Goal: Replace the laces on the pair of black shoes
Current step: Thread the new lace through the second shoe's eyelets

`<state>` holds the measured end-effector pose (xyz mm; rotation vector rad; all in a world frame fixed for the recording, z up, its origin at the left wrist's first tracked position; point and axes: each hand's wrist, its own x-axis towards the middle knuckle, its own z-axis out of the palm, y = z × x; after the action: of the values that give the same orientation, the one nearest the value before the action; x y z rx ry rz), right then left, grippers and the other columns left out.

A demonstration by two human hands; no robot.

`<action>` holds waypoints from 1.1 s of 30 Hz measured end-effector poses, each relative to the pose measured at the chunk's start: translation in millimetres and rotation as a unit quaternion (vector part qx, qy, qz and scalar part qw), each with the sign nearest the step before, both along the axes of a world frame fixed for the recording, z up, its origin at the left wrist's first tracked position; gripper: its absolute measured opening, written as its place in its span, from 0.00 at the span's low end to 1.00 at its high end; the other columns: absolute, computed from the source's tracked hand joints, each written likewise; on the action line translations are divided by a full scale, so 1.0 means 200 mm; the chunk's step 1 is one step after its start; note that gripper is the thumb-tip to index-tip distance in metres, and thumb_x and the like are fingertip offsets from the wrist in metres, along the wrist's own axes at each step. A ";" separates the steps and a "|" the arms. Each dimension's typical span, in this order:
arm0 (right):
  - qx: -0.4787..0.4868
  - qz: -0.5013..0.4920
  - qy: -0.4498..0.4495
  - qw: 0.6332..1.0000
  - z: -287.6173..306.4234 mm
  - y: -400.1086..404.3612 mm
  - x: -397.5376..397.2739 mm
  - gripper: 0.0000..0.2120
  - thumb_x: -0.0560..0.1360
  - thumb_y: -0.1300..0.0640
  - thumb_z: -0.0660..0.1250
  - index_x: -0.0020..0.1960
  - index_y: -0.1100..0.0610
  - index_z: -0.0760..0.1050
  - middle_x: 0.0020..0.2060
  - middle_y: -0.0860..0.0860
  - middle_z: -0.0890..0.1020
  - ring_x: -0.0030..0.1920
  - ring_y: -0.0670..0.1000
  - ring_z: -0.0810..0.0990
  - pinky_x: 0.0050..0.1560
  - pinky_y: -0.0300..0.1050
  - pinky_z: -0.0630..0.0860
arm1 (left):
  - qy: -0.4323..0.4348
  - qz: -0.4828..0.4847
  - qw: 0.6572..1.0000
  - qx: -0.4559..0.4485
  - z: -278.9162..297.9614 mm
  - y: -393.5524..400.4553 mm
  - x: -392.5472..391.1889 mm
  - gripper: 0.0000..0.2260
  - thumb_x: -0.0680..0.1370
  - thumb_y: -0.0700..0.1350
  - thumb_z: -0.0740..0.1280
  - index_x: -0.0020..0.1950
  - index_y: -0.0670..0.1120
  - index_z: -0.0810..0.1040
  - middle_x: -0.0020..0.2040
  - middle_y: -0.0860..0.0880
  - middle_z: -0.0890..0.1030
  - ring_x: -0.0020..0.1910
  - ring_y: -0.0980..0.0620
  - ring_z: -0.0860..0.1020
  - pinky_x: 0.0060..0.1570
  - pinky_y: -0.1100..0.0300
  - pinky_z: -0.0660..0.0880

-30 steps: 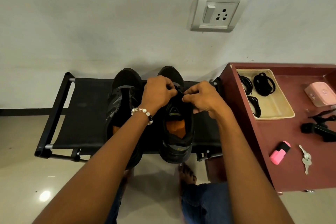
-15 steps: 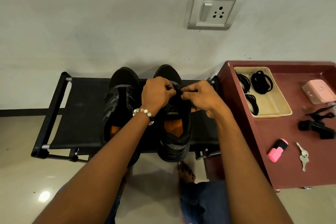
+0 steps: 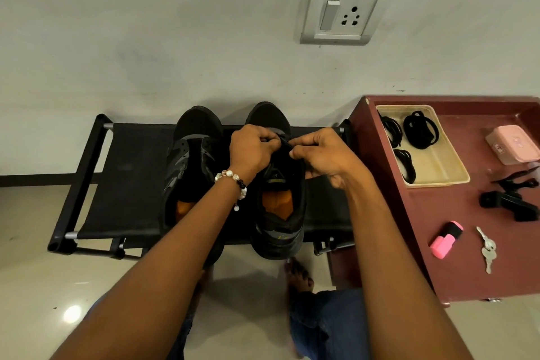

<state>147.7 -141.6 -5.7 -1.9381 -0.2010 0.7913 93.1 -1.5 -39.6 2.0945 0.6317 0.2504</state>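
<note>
Two black shoes with orange insoles stand side by side on a black fabric rack, toes toward the wall. The left shoe has no lace that I can see. Over the tongue of the right shoe, my left hand and my right hand are curled close together. Each pinches the black lace near the front eyelets. Most of the lace is hidden by my fingers. Several coiled black laces lie in a beige tray on the right.
A maroon table stands right of the rack, bearing a pink box, a black clip tool, a pink highlighter and keys. The wall with a socket plate is close behind. My bare foot rests on the tiled floor.
Both hands stay on the right shoe's lace with only small finger shifts. The view has drifted slightly, so the socket and table sit a little further left and up.
</note>
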 end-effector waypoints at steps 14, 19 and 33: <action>0.052 0.033 0.087 0.994 0.03 -0.03 0.00 0.08 0.80 0.59 0.64 0.54 0.59 0.81 0.49 0.57 0.85 0.49 0.54 0.84 0.51 0.54 0.81 | 0.035 0.074 0.987 -0.139 -0.01 -0.01 0.01 0.02 0.74 0.43 0.73 0.46 0.47 0.85 0.42 0.53 0.82 0.42 0.59 0.79 0.43 0.67 0.75; -0.010 -0.104 -0.062 0.993 -0.10 0.06 0.02 0.05 0.78 0.56 0.68 0.48 0.52 0.84 0.42 0.53 0.85 0.42 0.54 0.83 0.34 0.48 0.81 | 0.045 0.087 0.988 -0.116 -0.01 -0.03 0.01 0.02 0.74 0.43 0.74 0.45 0.49 0.86 0.44 0.51 0.84 0.46 0.53 0.81 0.50 0.56 0.80; 0.051 -0.243 -0.008 0.969 -0.02 0.12 0.03 0.10 0.79 0.60 0.59 0.42 0.63 0.74 0.36 0.55 0.78 0.34 0.53 0.79 0.35 0.47 0.76 | 0.075 -0.037 0.996 0.017 0.13 -0.02 -0.10 0.16 0.73 0.56 0.72 0.59 0.55 0.81 0.57 0.50 0.80 0.61 0.47 0.74 0.62 0.47 0.72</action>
<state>154.1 -118.5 -9.7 -1.7899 0.2155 0.4300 72.6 -4.6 -12.8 2.1793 0.6406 0.0626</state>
